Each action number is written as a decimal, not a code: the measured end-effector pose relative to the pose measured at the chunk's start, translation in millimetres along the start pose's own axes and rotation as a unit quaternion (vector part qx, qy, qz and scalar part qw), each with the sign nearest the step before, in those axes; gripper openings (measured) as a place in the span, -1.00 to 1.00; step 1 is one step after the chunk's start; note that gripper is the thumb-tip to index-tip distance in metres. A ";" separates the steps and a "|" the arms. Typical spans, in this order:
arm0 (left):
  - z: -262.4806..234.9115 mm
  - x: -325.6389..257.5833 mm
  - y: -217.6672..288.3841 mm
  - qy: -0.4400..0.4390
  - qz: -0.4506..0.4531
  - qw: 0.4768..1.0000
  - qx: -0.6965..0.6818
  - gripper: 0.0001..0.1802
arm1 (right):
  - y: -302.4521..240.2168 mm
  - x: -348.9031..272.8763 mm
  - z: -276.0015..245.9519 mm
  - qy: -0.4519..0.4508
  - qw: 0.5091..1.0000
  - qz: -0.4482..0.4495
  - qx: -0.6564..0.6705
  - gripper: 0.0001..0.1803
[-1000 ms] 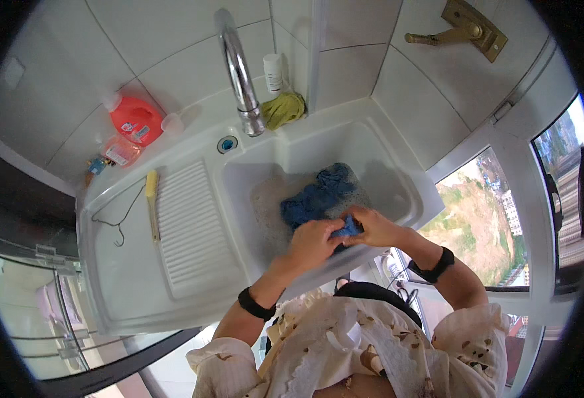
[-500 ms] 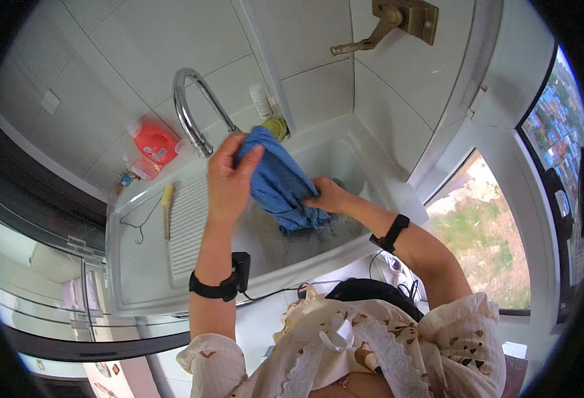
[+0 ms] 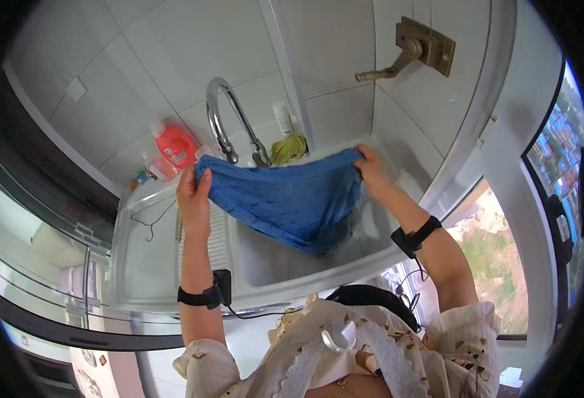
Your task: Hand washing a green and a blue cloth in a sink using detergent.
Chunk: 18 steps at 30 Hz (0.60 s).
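Gripping a broad blue fabric cloth [image 3: 285, 192] mid-frame, left hand [image 3: 194, 194] and right hand [image 3: 373, 174] hold its top edge spread; lower folds hang unopened.

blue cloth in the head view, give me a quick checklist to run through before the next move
1. Left hand gripping the blue cloth: ok, it pinches the upper left corner.
2. Right hand gripping too: ok, it holds the upper right corner.
3. Cloth over the basin: ok, its sagging middle hangs there.
4. Cloth spread flat: not ok, it droops in folds between the hands.
5. Cloth clear of the faucet: cannot tell, the spout overlaps closely with its top edge in this view.
6. Lower fold clear of the basin: cannot tell from this angle.
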<state>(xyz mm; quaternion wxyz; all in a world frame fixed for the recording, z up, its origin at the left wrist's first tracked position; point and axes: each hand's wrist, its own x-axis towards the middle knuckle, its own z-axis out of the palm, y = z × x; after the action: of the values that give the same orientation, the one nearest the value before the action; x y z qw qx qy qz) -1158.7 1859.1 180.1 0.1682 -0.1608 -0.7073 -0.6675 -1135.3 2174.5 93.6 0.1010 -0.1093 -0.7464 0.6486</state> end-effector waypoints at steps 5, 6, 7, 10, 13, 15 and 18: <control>-9.8 31.3 53.6 0.031 0.096 0.994 -0.034 -0.88 | -112.8 3.8 -8.4 0.055 0.951 -0.107 0.284 -0.68; -16.6 35.0 64.0 0.041 0.120 0.992 -0.027 -0.87 | -130.7 5.8 -4.3 0.050 0.939 -0.135 0.313 -0.68; -17.9 36.9 76.4 0.040 0.116 0.992 -0.032 -0.87 | -149.8 0.2 -3.5 0.053 0.941 -0.133 0.307 -0.68; -21.1 39.7 91.6 0.054 0.059 0.992 -0.098 -0.87 | -177.6 -8.8 0.5 0.052 0.916 -0.208 0.339 -0.67; -22.0 32.1 61.3 0.065 0.090 0.994 0.002 -0.79 | -159.7 -14.2 0.1 0.065 0.949 -0.203 0.233 -0.65; -10.9 11.2 23.6 -0.053 0.100 0.965 0.235 -0.71 | -72.2 17.2 -40.0 0.111 0.984 -0.130 -0.053 -0.60; -20.8 -37.9 -65.6 -0.223 -0.086 0.935 0.262 -0.72 | -5.8 -8.2 12.0 -0.007 0.991 0.006 -0.132 -0.60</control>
<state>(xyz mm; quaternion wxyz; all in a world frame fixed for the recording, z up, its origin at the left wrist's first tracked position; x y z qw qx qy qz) -1154.0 1834.5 105.7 -0.0152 -0.1944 -0.8877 -0.4171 -1131.1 2159.9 97.6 0.0770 -0.1216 -0.8257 0.5454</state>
